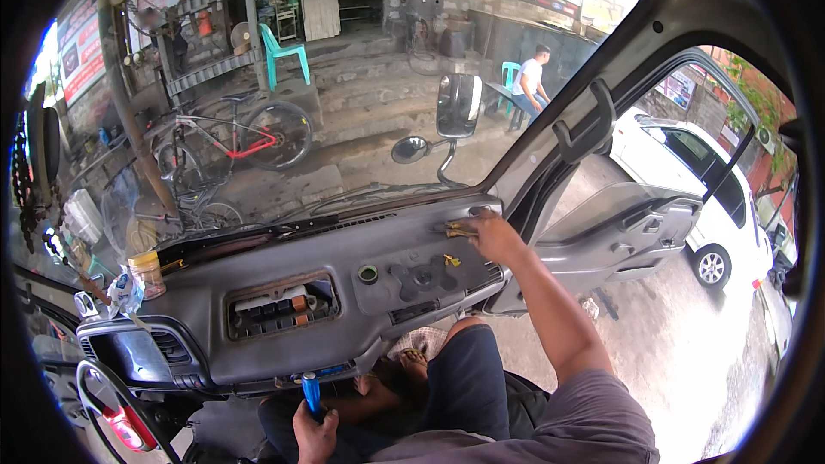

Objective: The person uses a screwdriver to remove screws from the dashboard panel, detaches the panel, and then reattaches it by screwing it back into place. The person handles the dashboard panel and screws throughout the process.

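Observation:
Low in the middle, my left hand (315,436) is closed around a blue handle (311,393) that points up toward the dashboard's lower edge. The handle looks like a tool's grip; what lies past its far end cannot be told. My right arm stretches to the dashboard's far right corner. There my right hand (496,239) has its fingers curled at a small yellowish-brown thing (461,229), too small to name. A little nearer, a small yellow piece (452,260) lies on the grey dashboard (301,253).
An opening (284,305) in the dashboard shows parts inside. At left stand a yellow-lidded jar (147,275) and a steering wheel (90,395). The passenger door (619,223) hangs open beside a white car (679,159). Beyond the windshield are a bicycle (232,137) and a seated person (528,82).

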Available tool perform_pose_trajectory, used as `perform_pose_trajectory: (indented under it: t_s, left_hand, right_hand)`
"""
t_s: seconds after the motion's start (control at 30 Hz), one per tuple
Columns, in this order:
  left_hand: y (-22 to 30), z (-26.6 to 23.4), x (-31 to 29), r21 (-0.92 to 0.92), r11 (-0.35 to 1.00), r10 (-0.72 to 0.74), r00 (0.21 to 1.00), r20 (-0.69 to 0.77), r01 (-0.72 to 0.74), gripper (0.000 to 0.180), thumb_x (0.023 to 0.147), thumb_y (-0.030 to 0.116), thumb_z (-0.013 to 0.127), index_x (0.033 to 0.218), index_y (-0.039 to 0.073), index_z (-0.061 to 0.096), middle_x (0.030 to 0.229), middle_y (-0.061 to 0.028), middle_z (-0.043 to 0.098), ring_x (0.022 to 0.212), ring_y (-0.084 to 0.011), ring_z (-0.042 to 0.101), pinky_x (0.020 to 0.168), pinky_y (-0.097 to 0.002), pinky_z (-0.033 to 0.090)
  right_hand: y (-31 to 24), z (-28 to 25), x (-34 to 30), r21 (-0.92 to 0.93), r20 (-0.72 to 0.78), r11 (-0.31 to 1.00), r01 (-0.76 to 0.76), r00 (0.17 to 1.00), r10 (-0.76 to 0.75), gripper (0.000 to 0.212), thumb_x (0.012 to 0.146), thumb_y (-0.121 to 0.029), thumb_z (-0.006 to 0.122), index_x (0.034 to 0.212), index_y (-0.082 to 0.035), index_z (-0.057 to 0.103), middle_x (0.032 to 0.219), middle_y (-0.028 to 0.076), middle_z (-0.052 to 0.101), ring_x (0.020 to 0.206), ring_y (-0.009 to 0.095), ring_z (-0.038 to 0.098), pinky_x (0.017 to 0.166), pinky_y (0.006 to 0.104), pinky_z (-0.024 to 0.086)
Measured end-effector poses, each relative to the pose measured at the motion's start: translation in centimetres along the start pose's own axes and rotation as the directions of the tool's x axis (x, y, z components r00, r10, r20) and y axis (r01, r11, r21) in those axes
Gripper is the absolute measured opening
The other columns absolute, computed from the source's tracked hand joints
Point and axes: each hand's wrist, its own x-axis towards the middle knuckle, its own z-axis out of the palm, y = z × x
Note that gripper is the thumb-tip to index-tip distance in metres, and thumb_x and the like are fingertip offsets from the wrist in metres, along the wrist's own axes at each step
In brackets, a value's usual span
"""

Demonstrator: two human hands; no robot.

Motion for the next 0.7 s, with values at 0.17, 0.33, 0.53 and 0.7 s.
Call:
perform_pose_trajectory:
  t_s: [0.17,0.33,0.53,0.7]
  left_hand:
    - [0.5,0.0,1.0,0.151,0.988,0.003,0.999,0.036,-0.008,0.016,0.089,0.008,0.079,0.094,0.002,0.065,0.076,-0.0048,0.064,0.069,-0.0153,0.060,0.068,-0.0348,0.052]
    - [3.0,1.8,4.1,0.140,0.981,0.120,0.986,0.118,-0.136,0.018,0.091,0.011,0.081,0.099,0.000,0.070,0.078,-0.0110,0.069,0.071,-0.0220,0.066,0.071,-0.0378,0.055]
    - [7.2,5.1,8.6,0.199,0.943,0.237,0.959,0.155,-0.265,0.029,0.094,0.012,0.083,0.118,0.000,0.072,0.084,-0.0067,0.069,0.075,-0.0144,0.066,0.071,-0.0351,0.056]
    - [10.6,7.5,11.0,0.257,0.900,0.315,0.932,0.177,-0.353,0.030,0.092,0.017,0.081,0.108,-0.005,0.069,0.097,-0.0263,0.069,0.091,-0.0488,0.067,0.084,-0.0524,0.053]
  right_hand:
    - [-3.9,0.8,-1.5,0.174,0.191,0.977,0.126,0.969,-0.159,0.040,0.102,-0.019,0.075,0.142,-0.016,0.076,0.143,0.019,0.069,0.129,0.042,0.067,0.111,0.0520,0.054]
    - [-5.1,0.3,-0.3,0.147,0.202,0.986,0.084,0.973,-0.113,0.028,0.099,-0.017,0.078,0.126,-0.008,0.078,0.123,0.021,0.075,0.119,0.043,0.071,0.103,0.0516,0.056]
    - [-5.0,-0.5,0.9,0.155,0.183,0.982,0.109,0.973,-0.137,0.021,0.096,-0.018,0.080,0.110,-0.002,0.076,0.112,0.022,0.078,0.112,0.044,0.073,0.098,0.0518,0.057]
    - [-4.4,0.4,1.0,0.141,0.205,0.988,0.070,0.974,-0.098,0.025,0.094,-0.021,0.079,0.107,-0.001,0.074,0.113,0.023,0.077,0.111,0.045,0.072,0.095,0.0529,0.057]
